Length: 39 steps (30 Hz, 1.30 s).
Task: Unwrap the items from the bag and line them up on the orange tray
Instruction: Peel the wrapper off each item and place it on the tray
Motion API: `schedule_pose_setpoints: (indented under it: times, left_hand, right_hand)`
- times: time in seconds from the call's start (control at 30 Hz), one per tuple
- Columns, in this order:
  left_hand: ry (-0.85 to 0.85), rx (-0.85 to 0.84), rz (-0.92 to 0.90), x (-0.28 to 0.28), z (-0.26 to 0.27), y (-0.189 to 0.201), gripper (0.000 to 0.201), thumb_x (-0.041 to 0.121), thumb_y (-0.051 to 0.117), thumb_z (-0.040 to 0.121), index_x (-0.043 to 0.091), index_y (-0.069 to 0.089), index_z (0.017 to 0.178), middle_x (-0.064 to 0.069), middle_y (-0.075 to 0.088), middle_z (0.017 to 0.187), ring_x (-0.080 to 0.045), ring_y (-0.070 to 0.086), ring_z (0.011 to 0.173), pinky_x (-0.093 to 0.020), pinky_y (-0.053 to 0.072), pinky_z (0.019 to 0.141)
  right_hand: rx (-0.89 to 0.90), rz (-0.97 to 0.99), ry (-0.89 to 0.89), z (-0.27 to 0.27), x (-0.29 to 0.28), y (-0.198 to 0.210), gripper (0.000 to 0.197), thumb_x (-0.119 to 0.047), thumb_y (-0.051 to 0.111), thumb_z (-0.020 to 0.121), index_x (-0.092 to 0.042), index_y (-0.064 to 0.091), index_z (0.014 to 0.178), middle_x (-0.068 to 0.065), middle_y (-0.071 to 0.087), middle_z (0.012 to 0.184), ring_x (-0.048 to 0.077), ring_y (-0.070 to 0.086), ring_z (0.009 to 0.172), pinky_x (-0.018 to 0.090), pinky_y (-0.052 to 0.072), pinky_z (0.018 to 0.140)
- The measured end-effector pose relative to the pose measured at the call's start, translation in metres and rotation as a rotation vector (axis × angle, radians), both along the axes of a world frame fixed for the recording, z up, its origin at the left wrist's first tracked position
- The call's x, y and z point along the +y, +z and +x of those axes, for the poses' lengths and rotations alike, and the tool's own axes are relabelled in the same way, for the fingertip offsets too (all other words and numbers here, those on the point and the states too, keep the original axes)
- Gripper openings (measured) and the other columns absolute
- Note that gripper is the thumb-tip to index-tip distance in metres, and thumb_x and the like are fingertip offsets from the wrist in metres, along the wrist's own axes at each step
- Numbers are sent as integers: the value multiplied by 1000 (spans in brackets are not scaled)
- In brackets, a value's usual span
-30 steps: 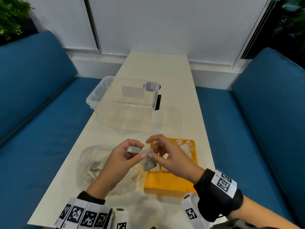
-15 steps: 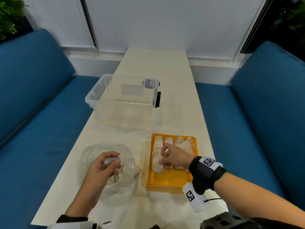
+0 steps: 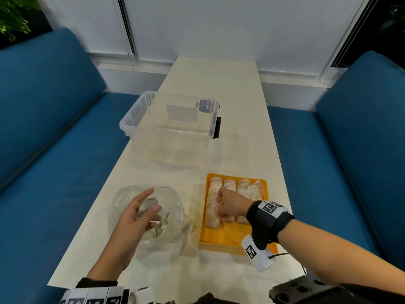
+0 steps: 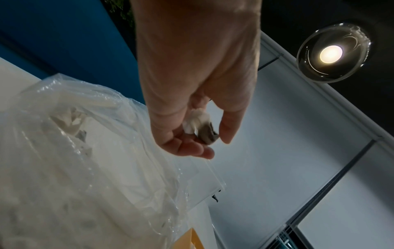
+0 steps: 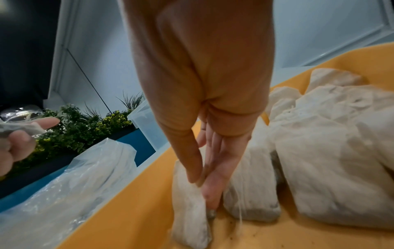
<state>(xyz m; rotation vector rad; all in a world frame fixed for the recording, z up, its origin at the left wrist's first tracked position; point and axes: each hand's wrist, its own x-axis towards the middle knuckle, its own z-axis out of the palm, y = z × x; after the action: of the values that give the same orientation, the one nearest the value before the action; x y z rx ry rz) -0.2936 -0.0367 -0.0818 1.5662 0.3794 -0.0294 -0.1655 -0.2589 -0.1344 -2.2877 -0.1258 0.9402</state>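
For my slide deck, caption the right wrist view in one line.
Right hand pinches a white tea bag into line on the orange tray.

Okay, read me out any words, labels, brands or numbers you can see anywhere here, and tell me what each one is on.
"ClayG": the letters legible, turned sideways, on the round purple sticker on the clear plastic storage box; its smaller print is too blurred to read.
Grey rectangular label on the same box: no text legible.
Black-and-white square marker tags on the wrist bands: patterns only, no words.
Small white sachets in the orange tray: no print legible.
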Motion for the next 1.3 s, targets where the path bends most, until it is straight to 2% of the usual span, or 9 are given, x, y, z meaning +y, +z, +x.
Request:
schedule_pose_setpoints:
  times: [0.2,0.37,0.57,0.73,0.83,0.97,1.1,1.17,1.3]
  left_hand:
    - [-59,25,-14,-4,4,1,39,15,57,90,42,53,118,-7,65,104,-21,61,90,-24,48,79]
    - [-167,74,-16,-10,8,1,52,11,63,81,43,54,120,-4,67,104,-20,59,88,-33,46,85]
    - [-212,78,-27,-22,16,6,39,5,39,97,31,58,119,-8,68,96,-8,63,70,-18,51,65]
    - [-259,94,-67,-26,18,8,30,23,36,99,27,59,118,-5,73,102,-22,69,85,-24,55,77]
    - [-288,105,-66,-28,20,10,31,28,36,99,22,60,117,-1,74,104,-22,70,93,-24,56,77]
    - [-349,123,-53,-33,21,13,34,27,36,98,12,63,113,-5,74,103,-22,68,89,-34,53,87]
    - [-347,109,-51,-41,23,14,33,30,32,100,21,60,115,-3,72,107,-15,69,94,-29,50,87]
    - [-333,87,-78,-42,25,15,34,32,30,100,29,56,120,6,70,113,-9,66,103,-24,49,87]
    - [-324,46,-198,-42,27,19,36,36,25,99,37,46,129,12,64,123,-10,60,114,-25,47,89]
  right_hand:
    - [-71,-55,37,1,-1,-2,35,3,60,81,-25,38,80,9,56,94,22,59,80,34,57,75]
    - [-84,-85,77,1,-2,-3,36,0,62,79,-27,38,78,0,53,85,23,54,89,38,52,87]
    - [-21,8,22,0,-3,-1,30,-5,64,83,-24,41,82,6,58,90,23,62,81,37,55,83]
    - [-157,-36,85,-2,-9,22,16,-26,59,91,-19,45,96,2,57,93,17,59,75,25,51,66]
    - [-342,50,95,-11,-7,50,10,-29,55,92,-21,51,96,-3,59,98,17,58,88,25,47,75]
    - [-413,300,119,-34,0,89,15,-37,56,91,-25,52,98,-8,62,94,14,62,88,22,48,75]
    - [-402,339,107,-50,6,94,33,-49,65,81,-22,48,90,-6,60,81,8,54,69,22,45,62]
    - [-277,286,129,-54,8,90,42,-58,61,79,-18,51,88,2,68,84,10,59,67,26,48,62]
    - [-90,316,184,-57,15,88,39,-51,54,88,-13,57,91,1,66,78,11,61,64,24,48,61]
